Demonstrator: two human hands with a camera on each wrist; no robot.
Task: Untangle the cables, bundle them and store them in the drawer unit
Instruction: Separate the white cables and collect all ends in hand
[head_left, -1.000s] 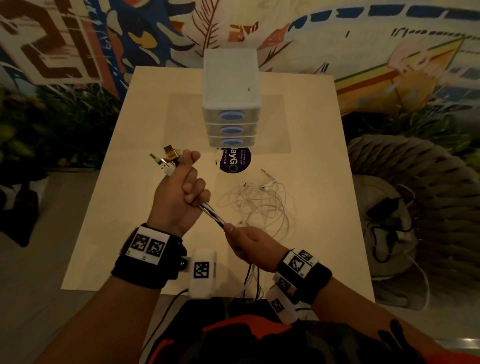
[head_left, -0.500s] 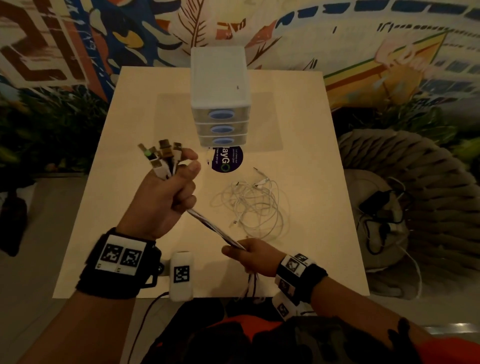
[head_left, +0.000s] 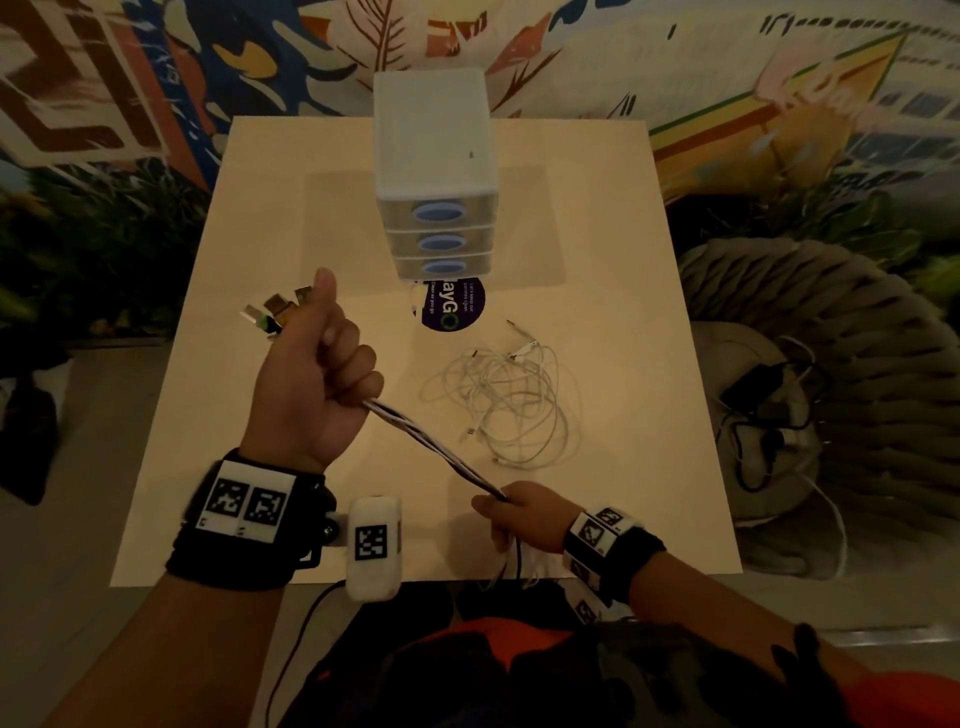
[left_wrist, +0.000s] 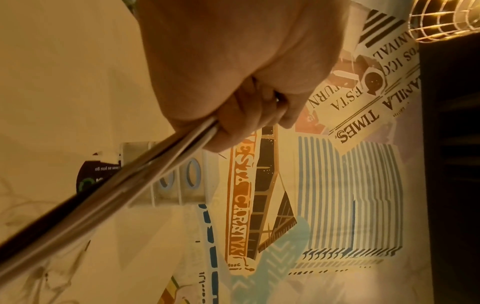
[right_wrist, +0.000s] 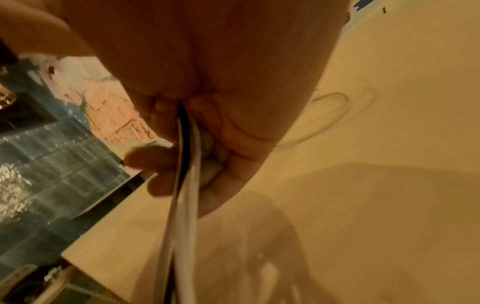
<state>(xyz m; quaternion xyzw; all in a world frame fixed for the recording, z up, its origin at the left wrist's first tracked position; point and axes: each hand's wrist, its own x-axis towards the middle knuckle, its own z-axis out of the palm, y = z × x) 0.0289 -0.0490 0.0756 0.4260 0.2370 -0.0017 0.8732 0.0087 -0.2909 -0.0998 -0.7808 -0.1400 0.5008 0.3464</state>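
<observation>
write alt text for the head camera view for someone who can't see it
Two hands pull a bunch of black and white cables taut above a pale table: the left hand fists the plug ends, the right hand grips lower down. Beyond lie loose white cables and a closed three-drawer unit.

"manila times" on wall mural (left_wrist: 363, 123)

both hands (head_left: 311, 384) (head_left: 519, 512) fisted, left raised above right.

Drawer unit (head_left: 435, 171) at table (head_left: 291, 218) rear; loose cable tangle (head_left: 511, 402) before it.
</observation>
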